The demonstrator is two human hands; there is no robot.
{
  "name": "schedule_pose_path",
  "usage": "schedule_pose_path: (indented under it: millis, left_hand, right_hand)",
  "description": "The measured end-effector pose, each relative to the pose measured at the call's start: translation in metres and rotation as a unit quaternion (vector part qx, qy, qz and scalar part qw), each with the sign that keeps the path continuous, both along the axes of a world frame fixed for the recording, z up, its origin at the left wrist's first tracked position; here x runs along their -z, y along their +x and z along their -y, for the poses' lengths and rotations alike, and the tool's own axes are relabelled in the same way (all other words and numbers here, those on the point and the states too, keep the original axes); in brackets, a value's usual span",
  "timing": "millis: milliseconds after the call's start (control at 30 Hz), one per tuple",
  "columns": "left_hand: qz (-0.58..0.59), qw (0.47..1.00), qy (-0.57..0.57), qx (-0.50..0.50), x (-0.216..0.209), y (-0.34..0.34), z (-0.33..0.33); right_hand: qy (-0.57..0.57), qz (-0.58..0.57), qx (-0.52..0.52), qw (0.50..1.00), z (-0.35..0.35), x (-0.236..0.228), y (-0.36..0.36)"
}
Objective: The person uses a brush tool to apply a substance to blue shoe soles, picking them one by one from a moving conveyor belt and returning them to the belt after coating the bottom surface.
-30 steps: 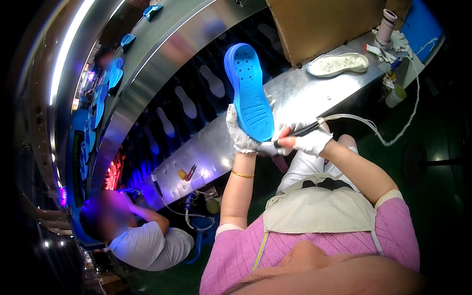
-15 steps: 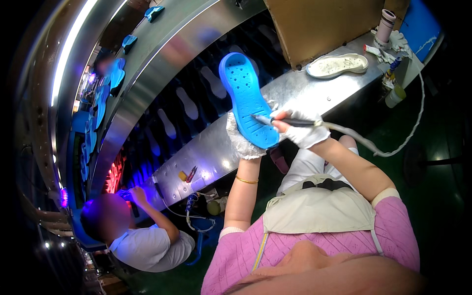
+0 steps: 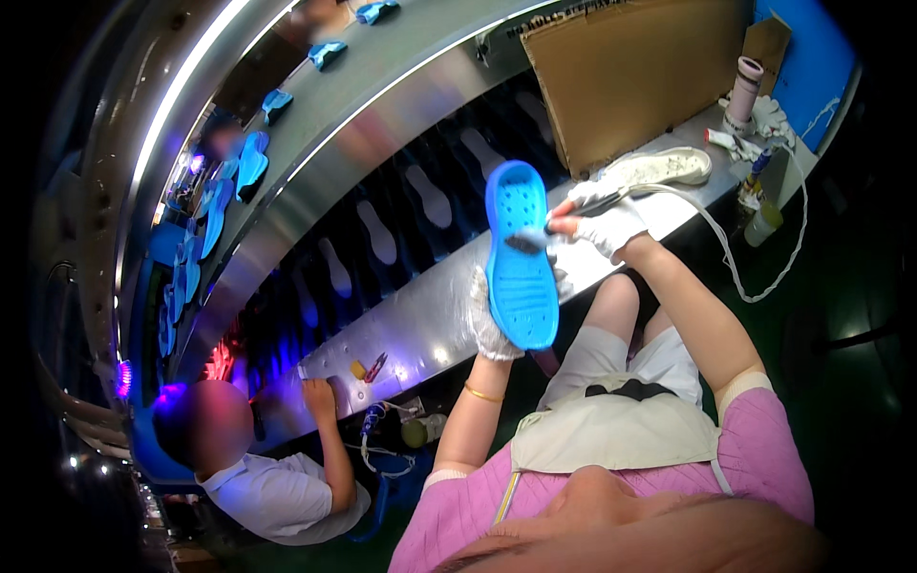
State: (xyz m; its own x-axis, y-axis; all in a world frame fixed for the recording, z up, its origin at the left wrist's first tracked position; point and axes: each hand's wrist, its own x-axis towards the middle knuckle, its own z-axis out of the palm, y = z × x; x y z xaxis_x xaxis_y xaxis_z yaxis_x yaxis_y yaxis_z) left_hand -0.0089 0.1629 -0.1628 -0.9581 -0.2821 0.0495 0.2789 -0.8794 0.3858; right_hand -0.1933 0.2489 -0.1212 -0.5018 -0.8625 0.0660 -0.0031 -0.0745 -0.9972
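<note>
My left hand (image 3: 485,325), in a white fingerless glove, grips a bright blue shoe sole (image 3: 523,296) from beneath, its hollow, holed side facing up. The sole is held in the air over the metal bench. My right hand (image 3: 609,232), gloved the same way, pinches a brush (image 3: 524,241) whose bristles meet the sole's inner face around its middle; they are blurred. From the brush a pale hose (image 3: 712,222) runs off to the right. Just beyond my right hand, a cream shoe sole (image 3: 664,168) with smeared insides lies on the bench.
A cardboard sheet (image 3: 630,91) stands at the bench's back. At right are a pink cylinder (image 3: 742,95), crumpled gloves (image 3: 772,120) and a jar (image 3: 763,225). Beyond the bench, pale insoles (image 3: 430,198) lie in rows, and a conveyor (image 3: 382,72) carries blue soles. A co-worker (image 3: 287,492) sits left.
The blue sole has come nearer and to the right, and is more upright in view. The brush has moved from the sole's near part to its middle. The co-worker's arm has shifted right.
</note>
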Motion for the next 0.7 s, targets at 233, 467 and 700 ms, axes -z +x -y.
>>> schedule_pose_path:
  millis: [233, 467, 700]
  left_hand:
    - [-0.005, 0.999, -0.038, 0.030, 0.008, 0.015, 0.008]
    - [0.051, 0.978, -0.192, -0.065, -0.048, 0.009, 0.037]
    - [-0.090, 0.974, -0.199, -0.058, -0.208, -0.090, 0.121]
  right_hand:
    - [-0.267, -0.394, 0.111, 0.872, 0.001, 0.006, 0.033]
    - [-0.155, 0.041, -0.020, 0.987, -0.049, -0.014, 0.052]
    - [-0.311, 0.123, 0.114, 0.936, -0.070, -0.019, 0.024]
